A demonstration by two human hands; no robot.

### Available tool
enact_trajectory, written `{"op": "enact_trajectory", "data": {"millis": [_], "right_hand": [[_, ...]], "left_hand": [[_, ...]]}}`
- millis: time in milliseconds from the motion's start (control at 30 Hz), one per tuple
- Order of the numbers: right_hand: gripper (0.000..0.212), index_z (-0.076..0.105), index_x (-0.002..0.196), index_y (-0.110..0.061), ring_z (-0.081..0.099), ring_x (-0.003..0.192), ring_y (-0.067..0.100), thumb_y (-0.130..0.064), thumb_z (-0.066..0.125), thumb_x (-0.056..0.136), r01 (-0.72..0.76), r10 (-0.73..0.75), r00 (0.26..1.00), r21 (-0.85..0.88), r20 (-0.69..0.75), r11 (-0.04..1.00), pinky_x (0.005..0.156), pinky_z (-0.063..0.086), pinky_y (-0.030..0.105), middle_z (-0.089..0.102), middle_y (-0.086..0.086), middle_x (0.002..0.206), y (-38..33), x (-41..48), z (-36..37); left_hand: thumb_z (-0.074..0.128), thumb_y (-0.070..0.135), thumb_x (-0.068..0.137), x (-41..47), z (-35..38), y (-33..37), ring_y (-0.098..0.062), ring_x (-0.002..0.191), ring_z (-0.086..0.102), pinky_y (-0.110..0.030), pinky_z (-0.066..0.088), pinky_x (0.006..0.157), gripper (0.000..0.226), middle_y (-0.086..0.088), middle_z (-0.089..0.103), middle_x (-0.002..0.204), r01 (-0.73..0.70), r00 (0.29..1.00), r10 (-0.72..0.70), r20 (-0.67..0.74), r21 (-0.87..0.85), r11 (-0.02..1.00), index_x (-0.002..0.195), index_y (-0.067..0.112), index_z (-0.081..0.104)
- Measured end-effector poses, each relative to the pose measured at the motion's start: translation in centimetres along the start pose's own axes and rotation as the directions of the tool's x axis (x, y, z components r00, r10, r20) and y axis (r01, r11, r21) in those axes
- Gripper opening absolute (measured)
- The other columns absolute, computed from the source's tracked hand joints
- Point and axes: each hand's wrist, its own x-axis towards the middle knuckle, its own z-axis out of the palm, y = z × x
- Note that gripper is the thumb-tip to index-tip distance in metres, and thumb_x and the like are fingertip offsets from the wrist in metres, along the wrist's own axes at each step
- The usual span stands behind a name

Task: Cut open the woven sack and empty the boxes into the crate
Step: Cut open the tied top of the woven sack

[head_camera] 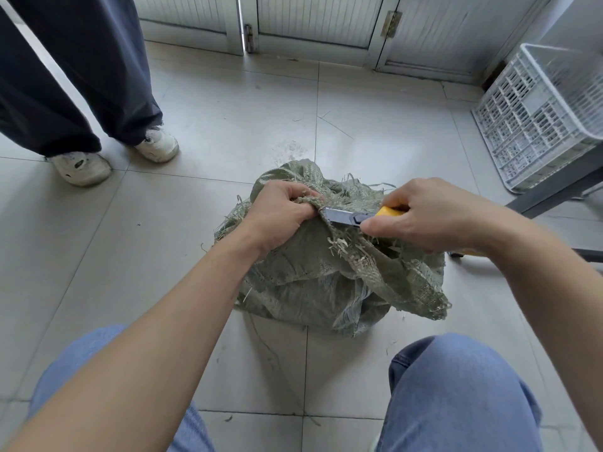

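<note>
A grey-green woven sack (313, 285) lies crumpled on the tiled floor between my knees, its edges frayed into loose strands. My left hand (277, 216) grips a bunched fold of the sack near its top. My right hand (430, 216) holds a yellow utility knife (355, 216), whose blade points left and meets the fabric just beside my left fingers. A white lattice plastic crate (538, 115) stands tilted at the far right. No boxes show; the sack hides its contents.
Another person stands at the upper left in dark trousers and white sneakers (81, 168). Metal-framed doors (248, 27) close off the back. A dark metal bar (554, 190) runs below the crate. Loose fibres litter the floor tiles.
</note>
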Motion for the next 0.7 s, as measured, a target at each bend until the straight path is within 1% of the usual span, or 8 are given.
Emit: {"op": "enact_trajectory", "data": {"millis": [100,133,267,367,467,533,633,700], "right_hand": [[0.046,0.055,0.057,-0.017,0.049,0.052,0.017,-0.057,0.062,0.078,-0.008,0.008,1.000,0.011,0.014,1.000,0.054,0.039,0.028,0.051,0.000,0.057,-0.1,0.0,0.1],[0.047,0.054,0.057,-0.016,0.050,0.051,0.017,-0.057,0.062,0.078,-0.009,0.009,1.000,0.021,0.014,1.000,0.055,0.039,0.028,0.051,0.000,0.057,-0.1,0.0,0.1],[0.047,0.055,0.061,-0.014,0.047,0.053,0.017,-0.057,0.060,0.080,0.006,-0.006,1.000,0.021,-0.022,1.000,0.055,0.036,0.029,0.051,0.001,0.059,-0.2,0.2,0.4],[0.048,0.053,0.063,-0.013,0.045,0.052,0.018,-0.057,0.058,0.082,0.018,-0.015,0.998,0.038,-0.067,0.999,0.051,0.033,0.027,0.050,0.001,0.058,-0.3,0.3,0.7],[0.048,0.057,0.066,-0.011,0.044,0.052,0.018,-0.056,0.058,0.082,0.016,-0.007,0.993,0.077,-0.114,0.997,0.049,0.032,0.026,0.049,0.001,0.058,-0.5,0.5,0.9],[0.049,0.054,0.064,-0.009,0.045,0.051,0.020,-0.054,0.058,0.083,0.010,0.008,0.990,0.124,-0.143,0.992,0.052,0.036,0.028,0.049,0.003,0.059,-0.6,0.8,1.1],[0.053,0.059,0.069,-0.003,0.053,0.050,0.023,-0.054,0.058,0.084,-0.011,0.048,0.984,0.210,-0.171,0.978,0.056,0.043,0.030,0.058,0.010,0.062,-0.6,2.0,1.5],[0.053,0.065,0.072,-0.002,0.055,0.045,0.021,-0.053,0.056,0.085,-0.040,0.080,0.985,0.250,-0.155,0.967,0.052,0.044,0.026,0.065,0.014,0.063,-0.8,2.8,1.6]], "left_hand": [[0.060,0.004,0.085,-0.3,0.1,0.4,-0.020,0.072,0.058,-0.046,0.056,0.076,0.021,-0.009,0.070,0.083,0.015,1.000,-0.015,0.001,-0.014,1.000,0.082,0.022,0.072],[0.060,0.003,0.085,-0.4,0.1,0.5,-0.020,0.071,0.059,-0.046,0.056,0.076,0.022,-0.009,0.070,0.082,0.013,1.000,-0.013,0.001,-0.018,1.000,0.083,0.021,0.072],[0.059,0.001,0.085,-0.6,0.1,0.6,-0.016,0.066,0.064,-0.032,0.058,0.068,0.021,-0.004,0.071,0.077,0.018,1.000,-0.018,0.012,-0.039,0.999,0.085,0.016,0.074],[0.063,0.005,0.085,-0.5,0.0,0.5,-0.019,0.070,0.065,-0.037,0.058,0.072,0.013,-0.006,0.072,0.077,0.023,1.000,-0.021,0.019,-0.061,0.998,0.083,0.011,0.074],[0.065,0.009,0.086,-0.4,0.1,0.3,-0.017,0.068,0.064,-0.030,0.056,0.066,0.009,-0.006,0.073,0.077,0.038,0.999,-0.037,0.025,-0.077,0.996,0.084,0.008,0.074],[0.066,0.012,0.086,-0.3,0.3,0.4,-0.018,0.069,0.064,-0.034,0.056,0.068,0.012,-0.010,0.073,0.080,0.042,0.999,-0.041,0.020,-0.079,0.996,0.085,0.004,0.074],[0.063,0.014,0.089,0.0,0.4,0.6,-0.019,0.071,0.060,-0.038,0.056,0.075,0.014,-0.013,0.071,0.082,0.043,0.999,-0.043,0.003,-0.042,0.998,0.083,0.005,0.073],[0.058,0.013,0.091,0.4,0.3,0.7,-0.016,0.072,0.058,-0.036,0.054,0.077,0.015,-0.011,0.069,0.091,0.023,1.000,-0.022,-0.013,0.038,0.999,0.094,0.006,0.072]]}}
